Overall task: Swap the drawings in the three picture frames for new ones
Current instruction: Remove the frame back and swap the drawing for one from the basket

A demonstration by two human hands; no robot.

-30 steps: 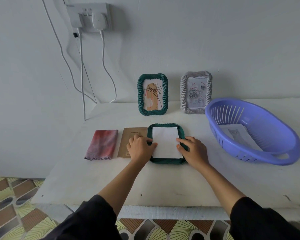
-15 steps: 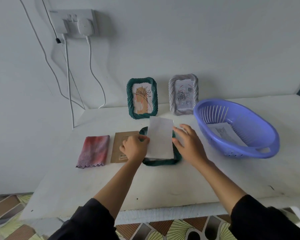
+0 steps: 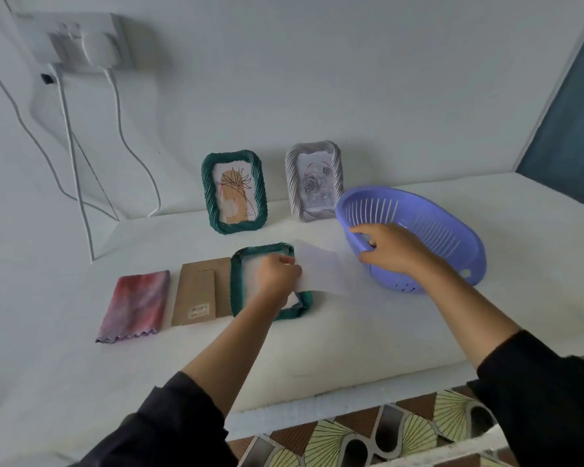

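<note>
Head view: at 9 o'clock on the counter [image 3: 351, 332] lies a folded red-and-purple cloth [image 3: 134, 305]. Just beside it at 3 o'clock is a brown cardboard backing [image 3: 199, 291], whose right edge meets the flat green frame [image 3: 238, 281]. The left hand [image 3: 279, 274] is over that frame's right half, pinching a blurred white sheet [image 3: 321, 269] that sticks out toward 3 o'clock, past the frame's edge. At 12 o'clock from the flat frame, a standing green frame [image 3: 235, 192] with an orange flower drawing is propped at the wall. A grey frame [image 3: 314, 180] with a rose drawing stands at its 3 o'clock. The right hand [image 3: 390, 249] grasps the near left rim of the purple basket [image 3: 435, 230], at 3 o'clock from the sheet.
</note>
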